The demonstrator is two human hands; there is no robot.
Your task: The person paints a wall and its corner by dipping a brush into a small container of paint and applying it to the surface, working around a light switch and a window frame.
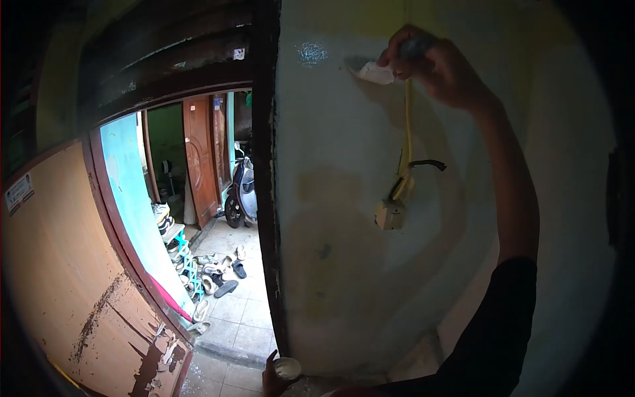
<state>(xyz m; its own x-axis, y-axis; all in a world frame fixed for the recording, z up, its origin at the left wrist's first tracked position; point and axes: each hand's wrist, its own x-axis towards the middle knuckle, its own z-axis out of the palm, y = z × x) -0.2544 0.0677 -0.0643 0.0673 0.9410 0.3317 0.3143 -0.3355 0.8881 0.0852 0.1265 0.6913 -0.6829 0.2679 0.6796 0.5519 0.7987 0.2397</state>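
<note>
My right hand (430,66) is raised against the pale wall (331,139), its fingers closed around a putty knife. The putty knife (377,73) has a flat, whitish blade that lies on or very near the wall, throwing a shadow there. Part of its greyish handle shows within my fist. Low in the view, my left hand (270,378) grips a small round tub (287,368) with whitish stuff inside; most of that hand is cut off by the frame's lower edge.
A yellow cable (409,126) runs down the wall to a socket box (390,215), with a black wire end (430,164) sticking out. On the left, a dark door frame (268,198) borders an open doorway. Outside are scattered shoes (221,274) and a motor scooter (243,188).
</note>
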